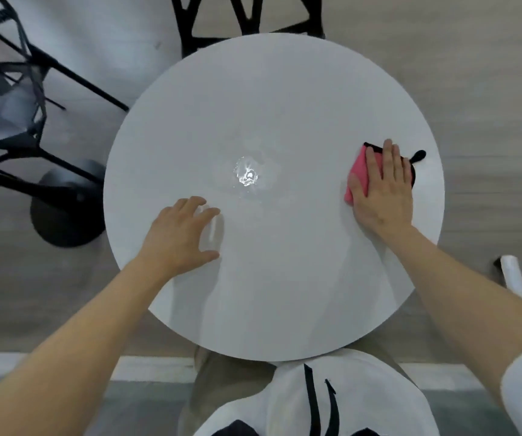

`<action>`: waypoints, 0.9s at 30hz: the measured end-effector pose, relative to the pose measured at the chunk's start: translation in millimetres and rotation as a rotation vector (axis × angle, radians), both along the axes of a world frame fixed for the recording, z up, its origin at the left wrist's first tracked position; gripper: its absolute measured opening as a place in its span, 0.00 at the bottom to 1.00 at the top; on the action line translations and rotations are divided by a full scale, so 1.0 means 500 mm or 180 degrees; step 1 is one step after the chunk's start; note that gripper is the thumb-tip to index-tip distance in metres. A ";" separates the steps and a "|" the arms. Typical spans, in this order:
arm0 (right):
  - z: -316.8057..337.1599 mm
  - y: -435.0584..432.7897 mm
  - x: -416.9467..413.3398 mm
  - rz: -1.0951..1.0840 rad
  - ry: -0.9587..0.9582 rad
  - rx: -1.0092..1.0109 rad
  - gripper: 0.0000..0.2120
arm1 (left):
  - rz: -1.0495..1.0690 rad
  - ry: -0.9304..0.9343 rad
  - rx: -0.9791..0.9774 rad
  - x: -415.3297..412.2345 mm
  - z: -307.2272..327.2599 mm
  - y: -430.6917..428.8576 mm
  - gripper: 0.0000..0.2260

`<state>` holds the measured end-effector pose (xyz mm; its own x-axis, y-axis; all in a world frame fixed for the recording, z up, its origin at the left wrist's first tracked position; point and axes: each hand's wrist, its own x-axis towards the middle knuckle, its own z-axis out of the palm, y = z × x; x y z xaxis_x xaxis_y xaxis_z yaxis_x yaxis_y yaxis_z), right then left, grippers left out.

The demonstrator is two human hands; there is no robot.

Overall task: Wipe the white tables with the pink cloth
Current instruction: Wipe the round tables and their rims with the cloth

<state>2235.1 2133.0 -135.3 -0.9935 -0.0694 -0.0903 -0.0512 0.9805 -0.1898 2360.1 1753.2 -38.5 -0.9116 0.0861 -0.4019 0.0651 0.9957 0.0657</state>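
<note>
Here the right hand presses flat, fingers straight, on the folded pink cloth with black trim at the round white table's right edge, unwiped surface stretching leftward toward the left hand, loosely spread and empty.

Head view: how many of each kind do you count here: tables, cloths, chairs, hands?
White table: 1
Pink cloth: 1
Black chairs: 2
Hands: 2, left hand and right hand
Total: 6
</note>
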 end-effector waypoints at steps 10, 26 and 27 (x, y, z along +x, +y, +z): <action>0.019 -0.511 0.450 0.0796 0.0121 -0.0272 0.30 | -0.1237 -0.0047 0.0131 0.015 -0.046 -0.122 0.52; 0.020 -0.571 0.530 0.0383 0.0144 -0.0068 0.31 | -0.1586 0.0024 -0.0089 0.021 -0.081 -0.138 0.51; 0.016 -0.536 0.544 0.0632 0.0162 -0.0094 0.31 | -0.1578 0.0015 -0.0089 0.021 -0.082 -0.137 0.51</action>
